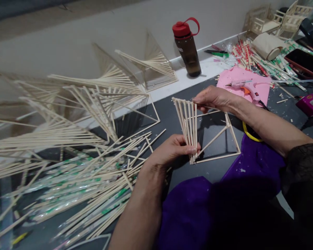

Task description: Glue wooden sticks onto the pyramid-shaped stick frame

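One chopstick frame sits right of the picture's centre; the left hand pinches its fanned sticks low down between thumb and fingers, while the right hand's bent fingers, drawn together, grip its top edge.

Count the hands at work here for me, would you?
2. The left hand pinches the fanned sticks near their lower ends; the right hand is at their upper ends. Neither is fully hidden, and no other hand shows.
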`<control>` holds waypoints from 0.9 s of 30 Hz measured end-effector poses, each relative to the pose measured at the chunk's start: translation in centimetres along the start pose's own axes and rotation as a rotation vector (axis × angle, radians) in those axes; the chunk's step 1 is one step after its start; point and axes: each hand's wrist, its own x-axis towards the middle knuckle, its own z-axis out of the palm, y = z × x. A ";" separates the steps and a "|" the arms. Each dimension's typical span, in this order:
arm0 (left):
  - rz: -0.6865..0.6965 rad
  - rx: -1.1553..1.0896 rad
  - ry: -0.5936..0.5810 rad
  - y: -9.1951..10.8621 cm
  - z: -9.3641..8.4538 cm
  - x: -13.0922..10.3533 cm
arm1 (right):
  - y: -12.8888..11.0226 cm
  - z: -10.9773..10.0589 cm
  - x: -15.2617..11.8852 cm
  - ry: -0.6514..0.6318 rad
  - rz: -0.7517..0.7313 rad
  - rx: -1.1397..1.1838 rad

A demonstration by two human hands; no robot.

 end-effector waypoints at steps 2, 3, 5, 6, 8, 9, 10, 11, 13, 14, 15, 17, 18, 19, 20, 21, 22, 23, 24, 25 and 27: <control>-0.004 0.014 -0.002 0.2 -0.4 -0.2 | -0.5 0.4 -0.4 -0.022 -0.012 -0.021; -0.008 0.035 -0.014 0.3 -0.7 -0.4 | -0.9 0.6 -0.6 -0.038 -0.017 -0.026; -0.006 0.100 -0.052 0.7 -1.5 -0.7 | -1.8 1.2 -1.2 -0.080 -0.018 -0.027; 0.001 0.140 -0.078 0.9 -1.8 -0.9 | -2.4 1.5 -1.5 -0.110 -0.020 -0.034; 0.023 0.222 -0.121 1.3 -2.4 -1.4 | -3.4 2.0 -2.1 -0.194 -0.051 -0.074; 0.043 0.261 -0.129 1.4 -2.6 -1.6 | -3.8 2.2 -2.5 -0.242 -0.081 -0.100; 0.066 0.298 -0.135 1.5 -2.8 -1.8 | -4.2 2.3 -2.8 -0.285 -0.113 -0.124; 0.094 0.332 -0.137 1.6 -2.8 -1.9 | -4.6 2.5 -3.1 -0.319 -0.142 -0.143; 0.151 0.376 -0.135 1.6 -2.8 -2.1 | -5.0 2.7 -3.6 -0.360 -0.181 -0.171; 0.172 0.383 -0.136 1.6 -2.7 -2.1 | -5.2 2.8 -3.8 -0.369 -0.192 -0.185; 0.184 0.384 -0.135 1.5 -2.7 -2.1 | -5.2 2.9 -3.9 -0.374 -0.199 -0.199; 0.190 0.385 -0.129 1.4 -2.6 -2.1 | -5.3 3.1 -4.0 -0.374 -0.206 -0.218; 0.188 0.388 -0.127 1.3 -2.5 -2.1 | -5.2 3.1 -4.0 -0.371 -0.207 -0.225; 0.186 0.391 -0.124 1.3 -2.5 -2.1 | -5.2 3.1 -4.0 -0.369 -0.209 -0.231; 0.182 0.394 -0.121 1.3 -2.4 -2.2 | -5.1 3.2 -4.0 -0.366 -0.211 -0.234; 0.176 0.393 -0.116 1.3 -2.4 -2.2 | -5.0 3.2 -3.9 -0.362 -0.213 -0.235; 0.167 0.389 -0.111 1.3 -2.3 -2.2 | -4.9 3.1 -3.9 -0.357 -0.214 -0.232; 0.156 0.388 -0.105 1.4 -2.3 -2.2 | -4.8 3.1 -3.9 -0.349 -0.212 -0.224; 0.145 0.389 -0.098 1.4 -2.2 -2.2 | -4.7 3.1 -3.8 -0.338 -0.209 -0.216; 0.133 0.394 -0.093 1.5 -2.2 -2.1 | -4.6 3.1 -3.7 -0.324 -0.205 -0.209; 0.120 0.409 -0.083 1.6 -2.2 -2.0 | -4.3 3.0 -3.5 -0.297 -0.195 -0.197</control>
